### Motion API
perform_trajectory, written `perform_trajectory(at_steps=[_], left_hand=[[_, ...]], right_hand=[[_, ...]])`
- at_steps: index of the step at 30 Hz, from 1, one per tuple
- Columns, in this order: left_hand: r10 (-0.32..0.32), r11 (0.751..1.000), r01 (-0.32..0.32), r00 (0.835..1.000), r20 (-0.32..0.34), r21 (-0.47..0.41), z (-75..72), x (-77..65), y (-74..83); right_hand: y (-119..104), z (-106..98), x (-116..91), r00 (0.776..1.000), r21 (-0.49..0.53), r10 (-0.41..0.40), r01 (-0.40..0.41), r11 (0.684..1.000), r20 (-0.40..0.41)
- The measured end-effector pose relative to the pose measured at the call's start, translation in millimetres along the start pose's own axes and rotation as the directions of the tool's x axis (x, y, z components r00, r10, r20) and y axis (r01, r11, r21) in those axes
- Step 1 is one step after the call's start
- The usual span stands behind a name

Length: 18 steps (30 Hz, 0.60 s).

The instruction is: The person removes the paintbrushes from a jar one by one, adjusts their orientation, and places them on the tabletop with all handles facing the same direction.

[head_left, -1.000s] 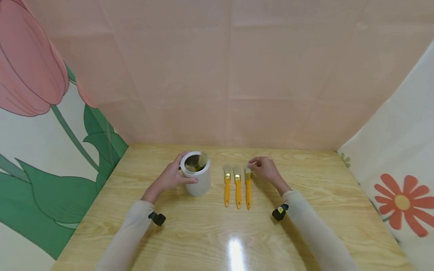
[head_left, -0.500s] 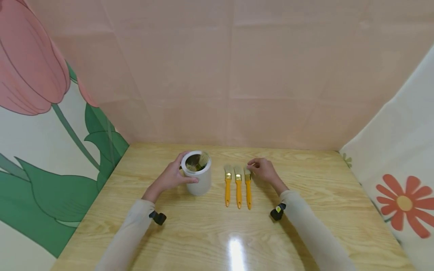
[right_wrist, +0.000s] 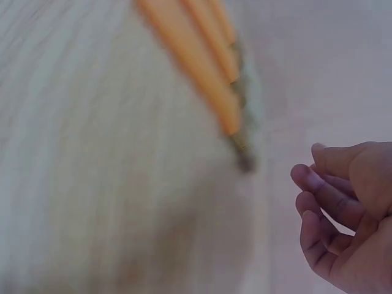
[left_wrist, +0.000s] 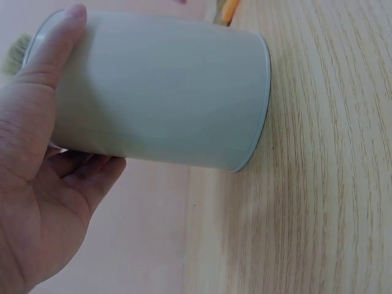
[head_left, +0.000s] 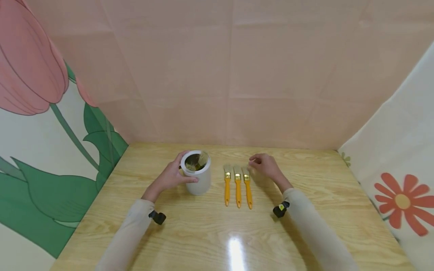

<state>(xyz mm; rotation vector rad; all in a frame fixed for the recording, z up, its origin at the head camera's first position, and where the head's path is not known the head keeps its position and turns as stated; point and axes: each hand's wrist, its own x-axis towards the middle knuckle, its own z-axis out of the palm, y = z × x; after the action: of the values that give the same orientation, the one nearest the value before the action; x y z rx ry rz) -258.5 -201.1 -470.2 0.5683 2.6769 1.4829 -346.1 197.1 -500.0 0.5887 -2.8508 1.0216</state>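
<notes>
My left hand (head_left: 172, 176) grips a white can (head_left: 200, 185) near its rim, the thumb along the near side and the other fingers round the far side. Pale bristles (head_left: 203, 158) of a paintbrush stick up out of the can, and more bristles show inside. Three orange-handled paintbrushes lie side by side to the can's right: a left one (head_left: 227, 190), a middle one (head_left: 238, 192) and a right one (head_left: 249, 194). Just off the bristle end of the right brush hovers my right hand (head_left: 267, 166), fingers loosely curled around nothing; the right wrist view shows a gap between them and the brushes.
Everything stands on a wood-grain table (head_left: 203, 233). A pink cloth (head_left: 223, 82) hangs behind its far edge. Flower-printed cloths stand at the left (head_left: 57, 162) and right (head_left: 400, 150) sides.
My right hand has let go of the right paintbrush and drawn slightly up and away from it. That brush's bristle end has shifted left, toward the middle brush. My left hand keeps its grip.
</notes>
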Motion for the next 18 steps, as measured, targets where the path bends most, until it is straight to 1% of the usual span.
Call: perform_trajectory(at_steps=[3, 6, 10, 13, 18], left_hand=[[-0.002, 1.0, 0.002, 1.0, -0.001, 0.001, 0.2, 0.2, 0.2], [-0.003, 1.0, 0.003, 1.0, -0.001, 0.007, -0.2, 0.2, 0.9], [-0.003, 1.0, 0.003, 1.0, 0.008, 0.006, -0.6, 0.4, 1.7], [0.004, 1.0, -0.004, 1.0, 0.012, 0.002, 0.0, 0.7, 0.9], [0.015, 1.0, -0.015, 1.0, 0.008, 0.011, 0.7, 0.9, -0.5]], right_hand=[[-16, -10, -2, 0.999, -0.014, -0.051, 0.051, 0.999, -0.017], [-36, -18, -3, 0.995, -0.009, -0.097, 0.097, 0.995, -0.038], [-65, -25, -4, 0.989, 0.011, -0.137, 0.137, 0.99, -0.055], [-84, -26, -7, 0.984, 0.039, -0.164, 0.167, 0.985, -0.067], [-112, -24, -14, 0.975, 0.134, -0.208, 0.217, 0.967, -0.073]])
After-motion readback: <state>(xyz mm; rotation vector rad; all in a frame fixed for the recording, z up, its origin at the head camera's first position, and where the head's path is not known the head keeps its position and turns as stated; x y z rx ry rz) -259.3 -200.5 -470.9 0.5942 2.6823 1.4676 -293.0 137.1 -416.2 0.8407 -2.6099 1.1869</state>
